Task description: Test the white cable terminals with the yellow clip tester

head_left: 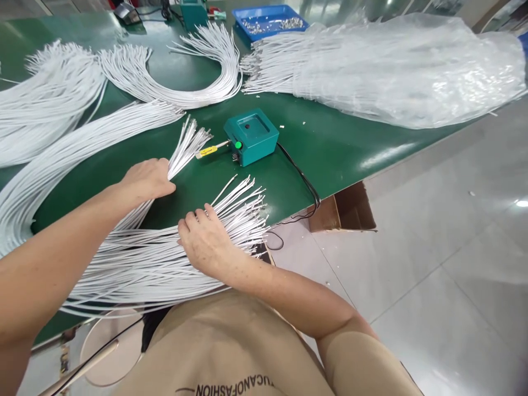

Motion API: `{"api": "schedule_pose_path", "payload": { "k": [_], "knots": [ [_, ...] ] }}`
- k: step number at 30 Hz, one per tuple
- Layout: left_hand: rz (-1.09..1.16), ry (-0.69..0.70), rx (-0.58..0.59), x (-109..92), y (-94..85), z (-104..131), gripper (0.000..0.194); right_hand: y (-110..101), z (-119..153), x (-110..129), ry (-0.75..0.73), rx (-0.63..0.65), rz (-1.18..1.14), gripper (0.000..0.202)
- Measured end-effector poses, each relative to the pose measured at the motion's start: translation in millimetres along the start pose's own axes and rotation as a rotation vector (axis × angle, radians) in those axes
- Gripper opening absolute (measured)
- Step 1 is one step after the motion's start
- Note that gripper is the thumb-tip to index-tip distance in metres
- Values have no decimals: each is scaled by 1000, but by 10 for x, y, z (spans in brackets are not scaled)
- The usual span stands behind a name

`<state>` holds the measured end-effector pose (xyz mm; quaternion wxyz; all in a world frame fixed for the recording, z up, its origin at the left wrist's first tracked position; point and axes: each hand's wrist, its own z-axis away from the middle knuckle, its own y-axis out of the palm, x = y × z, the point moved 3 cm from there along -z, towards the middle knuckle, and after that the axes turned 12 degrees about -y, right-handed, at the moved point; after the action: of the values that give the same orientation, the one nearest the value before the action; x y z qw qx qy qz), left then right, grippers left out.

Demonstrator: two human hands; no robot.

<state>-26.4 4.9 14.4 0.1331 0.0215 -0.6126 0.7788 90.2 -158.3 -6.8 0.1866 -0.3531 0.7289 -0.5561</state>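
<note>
My left hand [150, 179] is closed round a small bundle of white wires [185, 146], whose ends fan out past the fist. My right hand [204, 239] lies over a larger spread of white wires [144, 269] along the table's near edge, fingers curled onto the strands near their ends. Just beyond the hands sits a teal box-shaped device [253, 137] with a green button and a yellow-labelled tip [207, 151] pointing at the small bundle.
More white wire bundles [53, 93] lie at the left and back. A plastic-wrapped bundle [391, 71] stretches across the back right, near a blue tray [270, 33] of small metal parts. A black cable [303, 179] hangs over the edge above a cardboard box [344, 209].
</note>
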Motion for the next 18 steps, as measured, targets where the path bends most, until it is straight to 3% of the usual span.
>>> {"api": "schedule_pose_path", "payload": {
  "k": [4, 7, 9, 12, 15, 18],
  "knots": [
    [-64, -34, 130, -26, -97, -59, 37, -21, 30, 45, -5, -14, 7, 25],
    [58, -77, 176, 62, -87, -107, 39, -61, 47, 74, -15, -23, 8, 23],
    [341, -139, 203, 161, -59, -128, 28, -99, 58, 85, -22, -24, 2, 23],
    [957, -218, 254, 276, -95, -99, 19, -150, 76, 91, -35, -18, -33, 20],
    [1337, -136, 271, 271, -336, -6, 15, -166, 99, 125, -32, 8, -70, 18],
    [1545, 22, 265, 181, -655, 83, 4, -150, 137, 228, -39, 83, -131, 15]
  ]
}}
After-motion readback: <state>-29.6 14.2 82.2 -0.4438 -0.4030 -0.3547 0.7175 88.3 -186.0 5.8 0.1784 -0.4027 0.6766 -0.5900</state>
